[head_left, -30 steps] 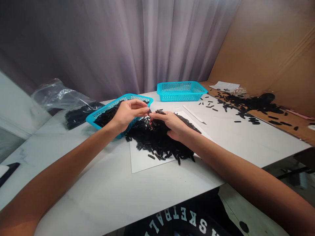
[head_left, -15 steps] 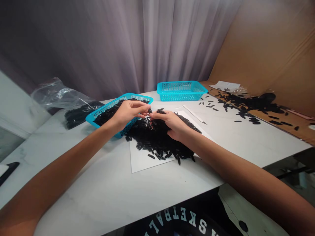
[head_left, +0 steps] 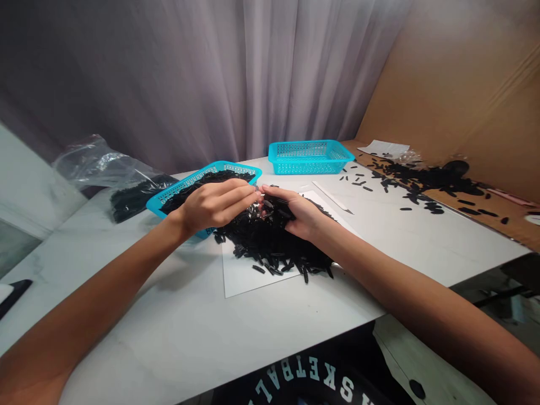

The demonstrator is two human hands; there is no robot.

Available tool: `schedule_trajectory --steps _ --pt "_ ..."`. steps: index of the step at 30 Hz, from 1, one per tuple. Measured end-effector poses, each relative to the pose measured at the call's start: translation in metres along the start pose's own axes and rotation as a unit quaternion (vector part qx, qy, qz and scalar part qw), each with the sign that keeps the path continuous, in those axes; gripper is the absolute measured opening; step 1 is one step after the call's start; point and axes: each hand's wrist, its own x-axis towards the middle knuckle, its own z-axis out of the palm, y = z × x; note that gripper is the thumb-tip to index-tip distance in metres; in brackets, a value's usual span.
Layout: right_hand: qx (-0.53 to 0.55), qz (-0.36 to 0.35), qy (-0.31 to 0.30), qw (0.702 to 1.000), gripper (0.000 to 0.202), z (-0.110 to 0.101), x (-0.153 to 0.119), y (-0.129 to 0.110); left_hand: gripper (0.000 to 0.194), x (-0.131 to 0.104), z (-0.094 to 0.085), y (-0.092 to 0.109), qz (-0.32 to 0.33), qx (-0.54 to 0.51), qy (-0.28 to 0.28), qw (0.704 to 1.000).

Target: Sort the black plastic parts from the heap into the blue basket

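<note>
My left hand [head_left: 219, 205] is closed over the right edge of a blue basket [head_left: 157, 203] filled with small black pieces; what its fingertips pinch is too small to name. Facing it, my right hand [head_left: 297, 211] is curled around several black pieces, and its thumb and fingers nearly meet the left fingertips. Under both hands a pile of black pieces [head_left: 270, 242] lies on a white sheet [head_left: 236, 281].
A second blue basket [head_left: 312, 167] stands at the back. Right of it are a white pen-like tool [head_left: 333, 198] and scattered black pieces [head_left: 439, 175] on cardboard. Clear plastic bags [head_left: 105, 166] lie at the left, near a dark-edged object [head_left: 17, 295].
My left hand has rolled over, its back now facing the camera, and its fingers have closed together. My right hand has opened slightly, showing more of the black pieces in it.
</note>
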Motion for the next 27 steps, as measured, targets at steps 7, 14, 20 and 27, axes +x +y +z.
schedule_trajectory --steps 7,14,20,27 --pt "-0.068 0.016 -0.034 0.997 0.009 0.002 -0.003 -0.002 0.025 0.004 -0.006 0.005 0.101 0.066 -0.022 0.992" --pt "-0.095 -0.021 -0.01 0.995 0.012 0.003 -0.004 -0.002 0.018 0.003 0.0 0.004 0.09 0.048 0.013 0.995" --pt "-0.101 -0.054 0.041 0.993 0.016 0.0 0.0 -0.001 0.018 0.012 0.004 0.009 -0.351 -0.173 0.03 0.92" --pt "-0.093 -0.064 0.048 0.992 0.014 0.005 -0.002 0.001 0.035 0.029 0.007 0.019 -0.581 -0.466 -0.017 0.667"
